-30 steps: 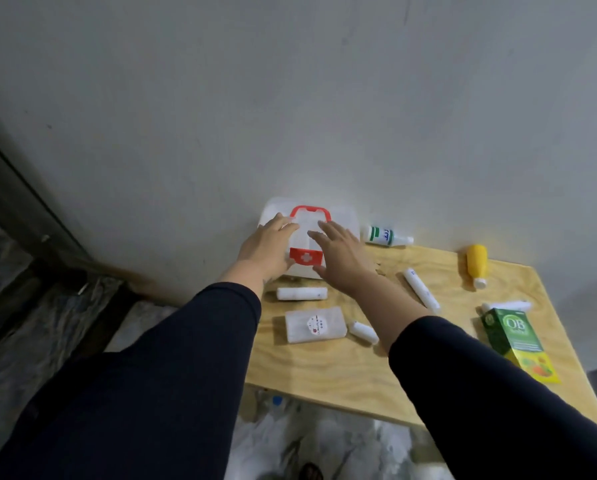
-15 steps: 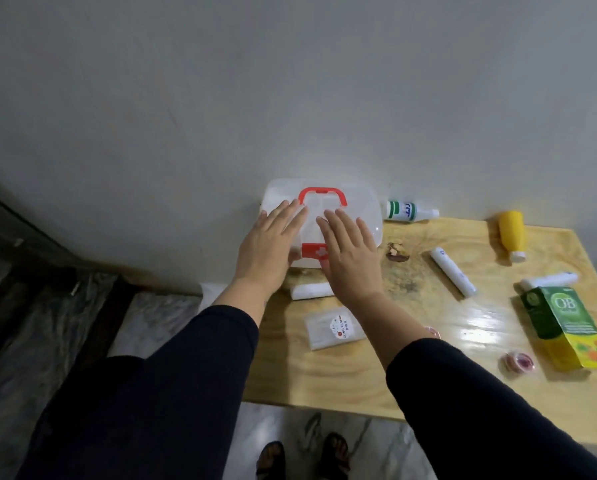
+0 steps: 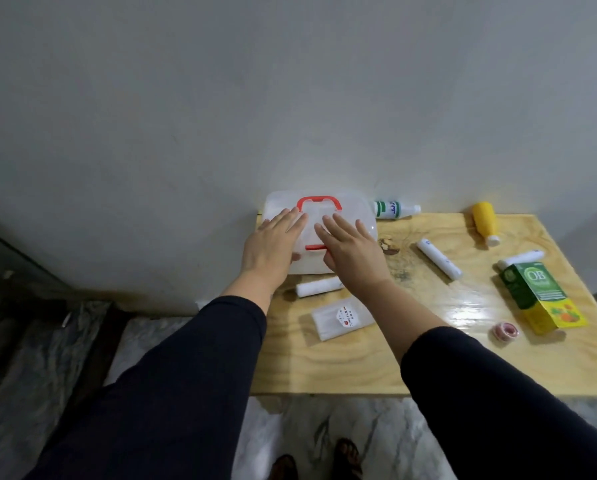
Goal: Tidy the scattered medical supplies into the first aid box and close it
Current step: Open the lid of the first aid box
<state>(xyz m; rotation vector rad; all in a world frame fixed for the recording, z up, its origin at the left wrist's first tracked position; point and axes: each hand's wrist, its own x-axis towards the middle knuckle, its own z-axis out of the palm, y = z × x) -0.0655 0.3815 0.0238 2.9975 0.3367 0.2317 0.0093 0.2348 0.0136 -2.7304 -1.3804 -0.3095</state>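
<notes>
Head view.

First aid box (image 3: 338,216): at 12 o'clock on the table (image 3: 359,368), against the wall, lid down, red handle (image 3: 318,201) on top, red latch (image 3: 315,247) on the near face. Latch state: cannot tell.

Left hand (image 3: 271,245): flat on the lid at its 9 o'clock side, fingers straight and close together, gripping nothing.

Right hand (image 3: 350,252): flat on the lid at its 3 o'clock side, fingers straight and slightly spread, thumb near the latch, gripping nothing.

Supplies outside the box, none packed as far as visible:
- Gauze roll (image 3: 319,287), just beside the box at 6 o'clock.
- Flat clear packet (image 3: 342,318), nearer at 6 o'clock, partly under the right forearm.
- White bottle with green band (image 3: 395,209), lying at 3 o'clock of the box, by the wall.
- White tube (image 3: 439,259), lying near table centre, at 4 o'clock of the box.
- Yellow bottle (image 3: 484,223), lying at 2 o'clock on the table.
- Second white tube (image 3: 522,258), touching the far end of the green carton (image 3: 539,297), at 3 o'clock on the table.
- Tape roll (image 3: 505,330), at 4 o'clock on the table, just beside the carton.

Progress, as judged: at the start. Remaining: open the lid, load all eight items, shut and latch. Contents of the box: not discernible through the translucent lid.
</notes>
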